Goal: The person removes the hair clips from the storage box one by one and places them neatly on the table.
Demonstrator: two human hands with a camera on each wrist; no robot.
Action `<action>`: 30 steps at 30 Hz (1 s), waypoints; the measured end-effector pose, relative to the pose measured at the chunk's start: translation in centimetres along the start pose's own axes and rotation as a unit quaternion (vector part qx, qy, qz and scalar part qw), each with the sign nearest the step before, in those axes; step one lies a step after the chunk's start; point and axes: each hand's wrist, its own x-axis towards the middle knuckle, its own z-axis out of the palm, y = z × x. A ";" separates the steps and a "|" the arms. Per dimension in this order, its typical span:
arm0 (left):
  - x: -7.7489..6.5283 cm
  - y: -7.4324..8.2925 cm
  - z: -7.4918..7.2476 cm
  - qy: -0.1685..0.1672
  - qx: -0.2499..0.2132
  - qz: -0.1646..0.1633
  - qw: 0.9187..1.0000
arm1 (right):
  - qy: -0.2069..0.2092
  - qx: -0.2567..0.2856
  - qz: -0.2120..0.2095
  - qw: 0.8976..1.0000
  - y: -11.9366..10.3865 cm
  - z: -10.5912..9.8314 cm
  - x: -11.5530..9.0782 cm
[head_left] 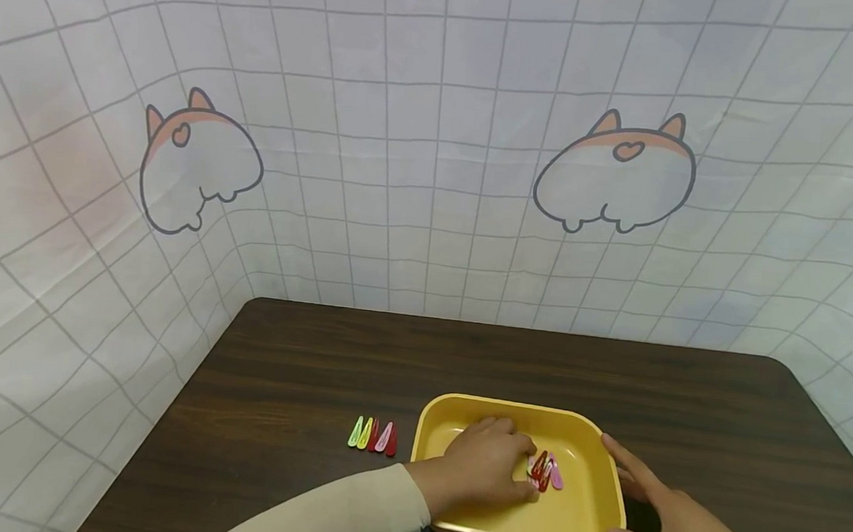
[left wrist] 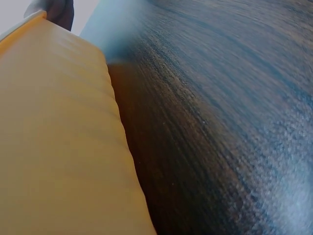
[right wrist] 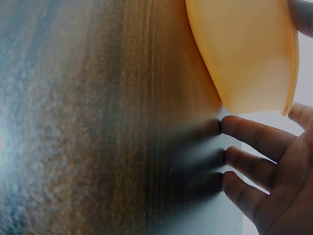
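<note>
A yellow plastic tray sits on the table with a small pile of red and pink snap hair clips in it. My left hand reaches into the tray over its left side. Its thumb and index fingertip are parted at the left edge of the pile, while its other fingers are mostly hidden behind the hand. My right hand is at the tray's right end, thumb and index finger spread along the rim. In the right wrist view its other fingers extend apart, tips down by the tabletop.
Left of the tray, several snap hair clips, green, yellow, red and pink, lie side by side in a row. The dark wooden table has rounded far corners. A white grid-patterned curtain hangs behind it and along both sides.
</note>
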 end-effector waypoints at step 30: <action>-0.5 -0.8 -1.6 -0.001 -0.089 -0.010 0.996 | 0.004 -0.001 -0.008 1.000 -0.1 0.0 -0.1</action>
